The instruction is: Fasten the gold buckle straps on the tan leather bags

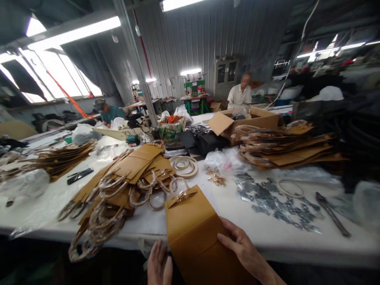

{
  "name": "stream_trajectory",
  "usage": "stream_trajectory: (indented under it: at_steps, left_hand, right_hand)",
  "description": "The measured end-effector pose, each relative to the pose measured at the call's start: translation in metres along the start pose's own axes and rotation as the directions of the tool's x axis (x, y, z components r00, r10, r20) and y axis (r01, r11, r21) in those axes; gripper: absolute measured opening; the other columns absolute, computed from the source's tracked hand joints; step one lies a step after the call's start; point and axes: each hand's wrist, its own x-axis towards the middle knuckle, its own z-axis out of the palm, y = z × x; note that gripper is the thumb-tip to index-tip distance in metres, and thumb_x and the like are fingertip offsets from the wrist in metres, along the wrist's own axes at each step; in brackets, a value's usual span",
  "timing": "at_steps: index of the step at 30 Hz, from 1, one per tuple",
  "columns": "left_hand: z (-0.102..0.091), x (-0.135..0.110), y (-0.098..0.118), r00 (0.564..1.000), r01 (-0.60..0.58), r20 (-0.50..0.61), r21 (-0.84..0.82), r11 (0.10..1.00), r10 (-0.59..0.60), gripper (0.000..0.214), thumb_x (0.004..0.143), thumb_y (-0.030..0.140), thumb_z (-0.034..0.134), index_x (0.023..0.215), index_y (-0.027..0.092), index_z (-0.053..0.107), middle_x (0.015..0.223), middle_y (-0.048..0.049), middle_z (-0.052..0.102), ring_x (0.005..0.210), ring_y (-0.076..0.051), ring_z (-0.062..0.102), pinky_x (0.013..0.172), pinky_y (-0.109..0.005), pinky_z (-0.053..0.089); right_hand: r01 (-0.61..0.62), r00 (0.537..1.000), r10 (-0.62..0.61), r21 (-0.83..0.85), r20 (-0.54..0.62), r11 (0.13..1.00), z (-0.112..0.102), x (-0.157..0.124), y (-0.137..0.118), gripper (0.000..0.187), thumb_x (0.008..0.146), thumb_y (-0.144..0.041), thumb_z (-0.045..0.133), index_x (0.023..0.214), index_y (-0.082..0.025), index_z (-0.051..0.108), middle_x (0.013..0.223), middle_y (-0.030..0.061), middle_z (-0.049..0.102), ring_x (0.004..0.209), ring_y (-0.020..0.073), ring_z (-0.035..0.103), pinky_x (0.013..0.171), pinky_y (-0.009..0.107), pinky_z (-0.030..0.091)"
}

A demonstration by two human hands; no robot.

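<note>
A tan handbag panel (192, 221) hangs over the table's front edge, with a fold across it. At its far end sits a strap with a gold-coloured metal fitting (181, 196), beside a plastic-wrapped handle. My right hand (242, 245) pinches the panel's right edge, thumb on top and fingers underneath. Just left of the panel is my left hand (159, 263), fingers stretched out and nothing visible in them; whether it touches the panel's edge I cannot tell. More tan bag pieces (138, 160) with plastic-wrapped rope handles (105, 221) lie piled to the left.
Flat metal plates (276, 202) are scattered at right, near pliers (332, 213) and small gold-coloured fittings (216, 178). Tape rolls (183, 166), a phone (80, 176), a cardboard box (255, 120) and further bag stacks (291, 146) occupy the table. Two people sit farther back.
</note>
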Motion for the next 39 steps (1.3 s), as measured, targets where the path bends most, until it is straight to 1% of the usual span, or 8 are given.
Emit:
stream_trajectory:
  at_steps: [5, 11, 20, 25, 29, 31, 34, 39]
  left_hand:
    - [0.062, 0.026, 0.025, 0.969, 0.109, 0.221, 0.010, 0.994, -0.109, 0.093, 0.082, 0.059, 0.079, 0.154, 0.023, 0.032, 0.167, -0.0197, 0.031, 0.146, -0.037, 0.045, 0.121, -0.050, 0.038]
    - [0.114, 0.037, 0.034, 0.929, 0.080, 0.345, 0.156, 0.985, -0.130, 0.114, 0.067, 0.043, 0.093, 0.157, 0.016, 0.029, 0.166, -0.0268, 0.027, 0.129, -0.037, 0.058, 0.093, -0.040, 0.059]
    - [0.145, 0.029, 0.009, 0.890, -0.046, 0.447, 0.277, 0.960, -0.087, 0.102, 0.074, 0.048, 0.088, 0.155, 0.011, 0.038, 0.135, -0.0212, 0.061, 0.102, -0.028, 0.070, 0.088, -0.038, 0.057]
    - [0.149, 0.031, 0.016, 0.863, -0.188, 0.505, 0.316, 0.930, 0.003, 0.056, 0.078, 0.047, 0.083, 0.123, 0.016, 0.071, 0.112, -0.0136, 0.075, 0.103, -0.032, 0.068, 0.097, -0.043, 0.052]
    - [0.149, 0.022, 0.020, 0.860, -0.295, 0.493, 0.276, 0.915, 0.129, 0.031, 0.088, 0.042, 0.072, 0.113, 0.023, 0.075, 0.117, -0.0097, 0.075, 0.114, -0.032, 0.064, 0.109, -0.043, 0.043]
    - [0.151, 0.015, 0.019, 0.863, -0.299, 0.483, 0.249, 0.921, 0.149, 0.029, 0.093, 0.041, 0.066, 0.114, 0.022, 0.075, 0.114, -0.0090, 0.076, 0.110, -0.030, 0.066, 0.104, -0.040, 0.046]
    - [0.155, 0.005, 0.020, 0.881, -0.257, 0.453, 0.210, 0.943, 0.139, 0.034, 0.098, 0.044, 0.060, 0.119, 0.021, 0.074, 0.111, -0.0085, 0.077, 0.101, -0.027, 0.069, 0.094, -0.036, 0.051]
    - [0.157, -0.003, 0.025, 0.894, -0.145, 0.439, 0.104, 0.984, 0.086, 0.042, 0.099, 0.047, 0.059, 0.128, 0.019, 0.071, 0.126, -0.0095, 0.074, 0.119, -0.027, 0.066, 0.099, -0.034, 0.052]
  right_hand:
    - [-0.085, 0.995, 0.075, -0.174, -0.060, 0.981, -0.040, -0.047, -0.001, 0.050, 0.093, -0.041, 0.075, 0.140, -0.029, 0.065, 0.143, 0.0066, 0.065, 0.130, 0.0352, 0.060, 0.115, 0.052, 0.046]
    - [-0.140, 0.973, 0.081, -0.278, -0.214, 0.950, -0.073, -0.094, 0.003, 0.046, 0.091, -0.043, 0.076, 0.136, -0.032, 0.069, 0.139, 0.0063, 0.068, 0.131, 0.0384, 0.059, 0.117, 0.056, 0.043]
    - [-0.160, 0.951, 0.075, -0.272, -0.299, 0.949, -0.080, -0.131, -0.008, 0.045, 0.094, -0.042, 0.073, 0.138, -0.036, 0.067, 0.139, 0.0037, 0.068, 0.131, 0.0354, 0.059, 0.118, 0.053, 0.043]
    - [-0.200, 0.959, 0.102, -0.377, -0.264, 0.904, -0.088, -0.137, -0.029, 0.048, 0.097, -0.041, 0.069, 0.144, -0.032, 0.062, 0.143, 0.0052, 0.065, 0.135, 0.0362, 0.056, 0.120, 0.053, 0.040]
    - [-0.251, 0.962, 0.156, -0.497, -0.225, 0.830, -0.096, -0.139, -0.040, 0.055, 0.097, -0.044, 0.068, 0.148, -0.028, 0.057, 0.149, 0.0077, 0.060, 0.139, 0.0371, 0.052, 0.120, 0.052, 0.041]
    - [-0.245, 0.953, 0.077, -0.591, -0.294, 0.769, -0.096, -0.130, -0.040, 0.061, 0.096, -0.047, 0.068, 0.151, -0.027, 0.051, 0.153, 0.0093, 0.055, 0.144, 0.0355, 0.047, 0.124, 0.053, 0.035]
    - [-0.163, 0.882, -0.250, -0.756, -0.400, 0.634, -0.089, -0.106, -0.040, 0.070, 0.095, -0.051, 0.068, 0.155, -0.027, 0.041, 0.157, 0.0119, 0.047, 0.142, 0.0334, 0.047, 0.123, 0.056, 0.036]
    - [-0.007, 0.808, -0.559, -0.950, -0.189, 0.312, -0.068, -0.060, -0.050, 0.064, 0.096, -0.046, 0.068, 0.153, -0.027, 0.044, 0.150, 0.0118, 0.047, 0.141, 0.0314, 0.045, 0.122, 0.056, 0.037]
